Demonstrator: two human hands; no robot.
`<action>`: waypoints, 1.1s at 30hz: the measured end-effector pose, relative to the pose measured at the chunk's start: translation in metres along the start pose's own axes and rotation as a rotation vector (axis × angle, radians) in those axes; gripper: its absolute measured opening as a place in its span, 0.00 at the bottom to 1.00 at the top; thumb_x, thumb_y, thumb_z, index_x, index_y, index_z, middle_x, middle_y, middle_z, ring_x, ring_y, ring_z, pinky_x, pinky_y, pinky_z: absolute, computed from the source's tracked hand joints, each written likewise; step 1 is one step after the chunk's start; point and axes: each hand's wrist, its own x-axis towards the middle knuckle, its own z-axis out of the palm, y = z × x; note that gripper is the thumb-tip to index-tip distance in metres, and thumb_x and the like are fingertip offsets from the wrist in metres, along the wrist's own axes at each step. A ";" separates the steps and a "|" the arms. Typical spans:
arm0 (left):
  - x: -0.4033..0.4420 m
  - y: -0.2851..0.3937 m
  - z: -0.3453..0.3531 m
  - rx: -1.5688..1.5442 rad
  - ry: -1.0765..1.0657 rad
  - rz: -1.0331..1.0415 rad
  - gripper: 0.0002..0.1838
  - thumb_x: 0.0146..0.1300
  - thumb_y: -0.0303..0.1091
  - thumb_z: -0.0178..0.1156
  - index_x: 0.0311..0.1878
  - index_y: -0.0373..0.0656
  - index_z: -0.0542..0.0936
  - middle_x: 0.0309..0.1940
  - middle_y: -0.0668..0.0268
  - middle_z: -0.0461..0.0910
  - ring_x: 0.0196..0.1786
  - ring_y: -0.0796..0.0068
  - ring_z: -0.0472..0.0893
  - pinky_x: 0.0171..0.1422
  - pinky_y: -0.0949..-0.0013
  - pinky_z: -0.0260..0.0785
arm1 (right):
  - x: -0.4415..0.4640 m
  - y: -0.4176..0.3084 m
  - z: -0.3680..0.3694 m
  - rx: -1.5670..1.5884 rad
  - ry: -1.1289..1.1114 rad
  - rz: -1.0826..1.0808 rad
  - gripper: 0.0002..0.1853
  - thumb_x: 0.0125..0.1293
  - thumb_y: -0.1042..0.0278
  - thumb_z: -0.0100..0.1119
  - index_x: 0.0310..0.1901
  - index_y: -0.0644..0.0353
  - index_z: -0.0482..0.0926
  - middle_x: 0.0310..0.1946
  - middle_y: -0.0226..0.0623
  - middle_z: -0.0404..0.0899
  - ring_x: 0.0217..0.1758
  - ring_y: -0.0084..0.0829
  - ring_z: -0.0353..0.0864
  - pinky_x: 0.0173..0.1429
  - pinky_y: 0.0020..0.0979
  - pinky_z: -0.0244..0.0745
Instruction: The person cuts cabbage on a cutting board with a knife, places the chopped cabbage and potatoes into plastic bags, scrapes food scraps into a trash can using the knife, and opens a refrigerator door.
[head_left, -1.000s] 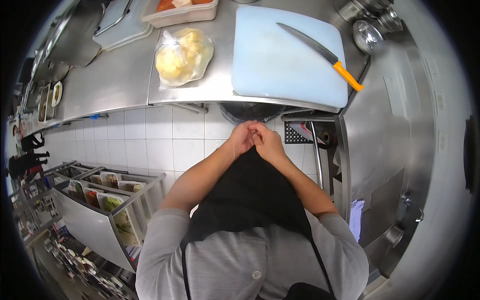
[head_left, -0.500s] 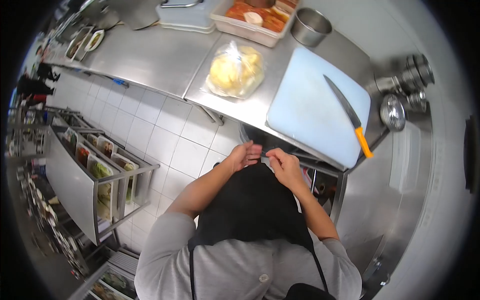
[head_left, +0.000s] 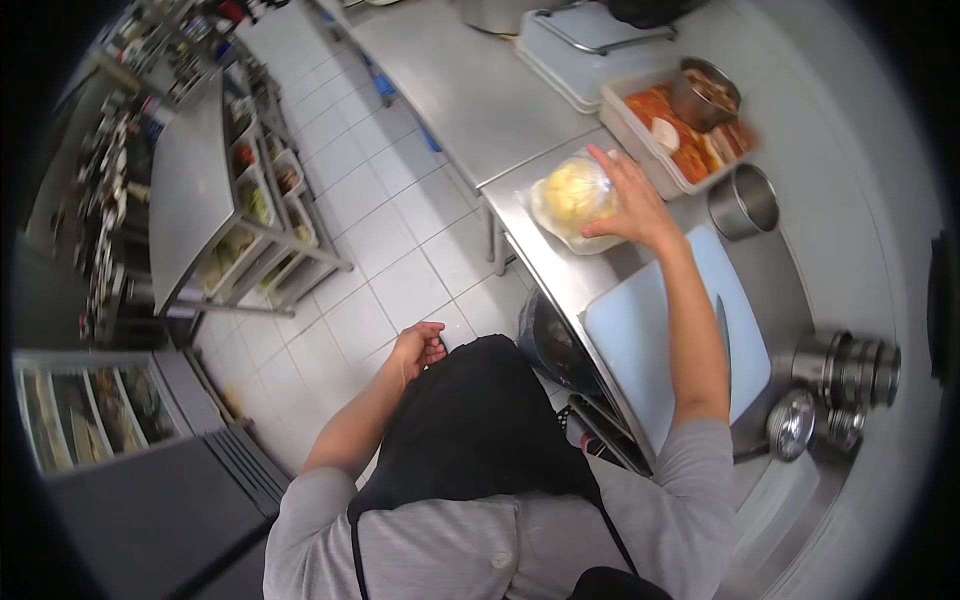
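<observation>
My right hand (head_left: 636, 203) reaches across the cutting board and is wrapped around the side of a clear plastic bag (head_left: 577, 200), thumb and fingers spread on either side. The bag holds pale yellow chunks of food that I cannot identify, and sits near the steel counter's front edge. My left hand (head_left: 418, 346) hangs beside the black apron (head_left: 470, 430), above the tiled floor, its fingers loosely bent and no object visible in them. A knife (head_left: 724, 345) lies on the light blue cutting board (head_left: 640, 325), partly covered by my right forearm.
Behind the bag stands a tub (head_left: 640, 140) of reddish food with a metal pot (head_left: 707, 92) in it. A steel pot (head_left: 743, 202), stacked metal pots (head_left: 850, 368) and a ladle (head_left: 792, 424) are along the wall. A dark bin (head_left: 545, 345) stands by the counter, a steel prep station (head_left: 190, 190) across the aisle.
My hands, close together at the apron before, have parted. The right went forward onto the plastic bag; the left moved out to the left. The view has turned toward the left.
</observation>
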 end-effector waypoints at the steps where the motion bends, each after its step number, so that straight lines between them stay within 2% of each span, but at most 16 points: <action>1: -0.008 -0.006 -0.007 -0.025 0.042 -0.003 0.13 0.67 0.27 0.52 0.53 0.43 0.79 0.24 0.73 0.74 0.29 0.75 0.78 0.46 0.61 0.80 | 0.011 0.006 -0.001 0.102 -0.112 0.025 0.61 0.36 0.54 0.84 0.77 0.47 0.63 0.70 0.52 0.69 0.74 0.52 0.67 0.77 0.42 0.64; 2: -0.016 -0.011 -0.013 -0.049 0.081 -0.006 0.13 0.67 0.27 0.52 0.53 0.43 0.79 0.24 0.72 0.74 0.29 0.74 0.78 0.46 0.60 0.80 | 0.019 0.015 0.003 0.142 -0.080 0.000 0.59 0.37 0.56 0.83 0.76 0.48 0.64 0.66 0.51 0.73 0.70 0.50 0.73 0.74 0.40 0.67; 5: -0.023 -0.033 -0.040 -0.141 0.132 -0.012 0.12 0.69 0.29 0.52 0.52 0.43 0.80 0.27 0.70 0.76 0.32 0.70 0.81 0.46 0.60 0.81 | 0.038 0.012 -0.005 0.224 -0.187 0.127 0.54 0.40 0.61 0.81 0.75 0.50 0.66 0.65 0.48 0.76 0.68 0.45 0.75 0.72 0.38 0.68; 7: -0.026 -0.039 -0.046 -0.217 0.126 -0.029 0.12 0.70 0.31 0.53 0.52 0.43 0.80 0.29 0.69 0.77 0.33 0.70 0.81 0.46 0.60 0.81 | 0.050 0.018 -0.005 0.247 -0.244 0.196 0.47 0.44 0.64 0.78 0.71 0.51 0.71 0.59 0.43 0.80 0.63 0.40 0.78 0.67 0.34 0.71; 9: -0.024 -0.031 -0.035 -0.154 0.050 0.002 0.12 0.70 0.33 0.55 0.53 0.43 0.80 0.31 0.68 0.78 0.35 0.70 0.82 0.47 0.60 0.81 | 0.046 0.020 -0.001 0.381 -0.262 0.285 0.43 0.44 0.63 0.78 0.67 0.50 0.75 0.57 0.40 0.81 0.59 0.36 0.79 0.64 0.33 0.72; 12: -0.028 0.006 0.008 -0.046 -0.139 0.064 0.13 0.72 0.38 0.58 0.55 0.44 0.81 0.34 0.66 0.81 0.40 0.69 0.84 0.52 0.60 0.81 | 0.040 0.027 0.005 0.477 -0.191 0.382 0.43 0.43 0.70 0.74 0.68 0.51 0.73 0.54 0.39 0.80 0.57 0.35 0.80 0.62 0.33 0.73; 13: -0.020 0.022 0.036 -0.043 -0.312 0.151 0.14 0.73 0.40 0.59 0.56 0.44 0.81 0.38 0.65 0.82 0.44 0.68 0.84 0.56 0.59 0.80 | 0.035 0.022 0.003 0.483 -0.169 0.407 0.44 0.44 0.71 0.72 0.69 0.52 0.72 0.54 0.39 0.80 0.56 0.35 0.80 0.62 0.33 0.73; 14: -0.024 0.033 0.051 -0.018 -0.371 0.162 0.17 0.73 0.43 0.60 0.57 0.44 0.80 0.41 0.64 0.82 0.47 0.68 0.83 0.55 0.59 0.80 | 0.031 0.020 0.006 0.449 -0.126 0.416 0.43 0.45 0.72 0.71 0.70 0.53 0.71 0.53 0.39 0.81 0.56 0.35 0.80 0.62 0.33 0.74; 16: -0.025 0.049 0.081 -0.047 -0.490 0.145 0.27 0.72 0.46 0.63 0.68 0.45 0.73 0.56 0.61 0.79 0.58 0.65 0.80 0.61 0.57 0.77 | 0.020 0.019 0.013 0.391 -0.044 0.433 0.43 0.47 0.74 0.68 0.70 0.55 0.70 0.51 0.39 0.81 0.55 0.36 0.81 0.60 0.33 0.75; 19: -0.034 0.062 0.107 -0.067 -0.540 0.281 0.43 0.65 0.51 0.69 0.77 0.47 0.60 0.68 0.57 0.70 0.68 0.60 0.73 0.68 0.54 0.71 | -0.001 -0.003 0.027 0.678 0.042 0.573 0.38 0.50 0.77 0.63 0.68 0.59 0.70 0.49 0.40 0.81 0.52 0.35 0.83 0.56 0.33 0.79; 22: -0.049 0.066 0.103 -0.049 -0.524 0.400 0.55 0.60 0.49 0.75 0.81 0.45 0.50 0.75 0.56 0.62 0.75 0.58 0.66 0.76 0.54 0.62 | -0.040 -0.051 0.061 1.110 0.045 0.605 0.30 0.56 0.80 0.58 0.64 0.61 0.71 0.53 0.42 0.81 0.51 0.36 0.85 0.54 0.36 0.84; 25: -0.078 0.061 0.097 -0.219 -0.737 0.600 0.55 0.58 0.42 0.76 0.81 0.45 0.50 0.76 0.57 0.63 0.78 0.60 0.63 0.79 0.55 0.60 | -0.084 -0.096 0.117 1.410 0.070 0.574 0.29 0.60 0.78 0.60 0.65 0.60 0.70 0.56 0.40 0.81 0.56 0.35 0.84 0.58 0.37 0.83; 26: -0.087 0.061 0.093 -0.275 -0.678 0.583 0.53 0.54 0.33 0.76 0.80 0.43 0.54 0.73 0.58 0.67 0.76 0.60 0.67 0.79 0.57 0.62 | -0.099 -0.109 0.131 1.479 0.081 0.545 0.29 0.62 0.76 0.61 0.67 0.59 0.70 0.57 0.39 0.81 0.58 0.34 0.83 0.61 0.37 0.82; 29: -0.096 0.065 0.085 -0.268 -0.683 0.499 0.52 0.50 0.29 0.77 0.77 0.43 0.58 0.69 0.59 0.72 0.71 0.61 0.73 0.76 0.59 0.65 | -0.130 -0.138 0.126 1.425 0.088 0.577 0.28 0.67 0.71 0.63 0.68 0.59 0.68 0.57 0.37 0.81 0.59 0.32 0.82 0.62 0.36 0.80; 30: -0.095 0.066 0.088 -0.226 -0.667 0.512 0.49 0.50 0.28 0.74 0.76 0.40 0.61 0.67 0.59 0.75 0.70 0.61 0.74 0.76 0.58 0.67 | -0.140 -0.134 0.120 1.429 0.039 0.550 0.31 0.69 0.63 0.66 0.70 0.58 0.66 0.57 0.36 0.81 0.58 0.30 0.83 0.58 0.34 0.82; 33: -0.086 0.071 0.111 -0.151 -0.713 0.503 0.51 0.47 0.29 0.76 0.76 0.40 0.62 0.66 0.59 0.75 0.70 0.61 0.74 0.75 0.58 0.67 | -0.165 -0.111 0.080 1.300 -0.027 0.564 0.29 0.68 0.64 0.67 0.68 0.57 0.69 0.50 0.35 0.82 0.53 0.30 0.83 0.46 0.34 0.84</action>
